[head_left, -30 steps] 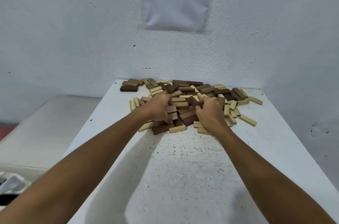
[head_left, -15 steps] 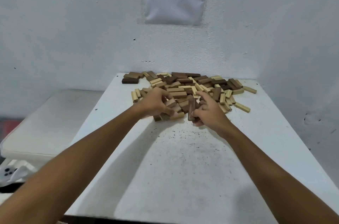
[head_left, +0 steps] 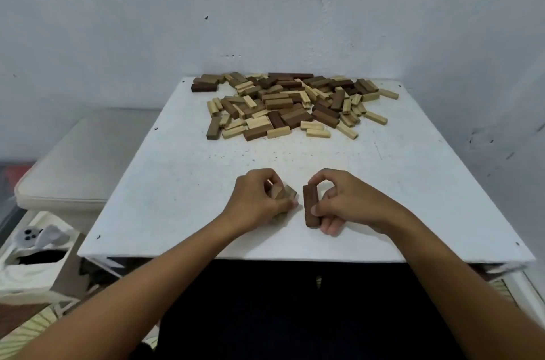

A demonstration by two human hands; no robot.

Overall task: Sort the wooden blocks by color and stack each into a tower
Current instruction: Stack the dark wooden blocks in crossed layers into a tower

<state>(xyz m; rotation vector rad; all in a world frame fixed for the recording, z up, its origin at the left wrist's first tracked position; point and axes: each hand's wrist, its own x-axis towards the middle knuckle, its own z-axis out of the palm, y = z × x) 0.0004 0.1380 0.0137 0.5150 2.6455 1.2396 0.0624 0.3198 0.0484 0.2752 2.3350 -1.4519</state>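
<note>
A loose pile of wooden blocks point(head_left: 290, 106) in pale, mid-brown and dark brown lies at the far end of the white table point(head_left: 177, 188). Near the table's front edge my left hand point(head_left: 256, 200) grips mid-brown blocks point(head_left: 284, 193), partly hidden by its curled fingers. Just to the right, my right hand point(head_left: 342, 201) pinches one dark brown block point(head_left: 310, 207) between thumb and fingers, holding it lengthwise against the tabletop. The two hands sit close together, a small gap between them.
A white wall stands right behind the pile and along the right side. A cushioned seat point(head_left: 76, 165) is left of the table. A white box with a cloth point(head_left: 32, 244) sits lower left. The table's near edge point(head_left: 295, 258) is just behind my hands.
Both hands have drawn back from the pile to the front of the table, each carrying blocks taken from it. The view has tilted down.
</note>
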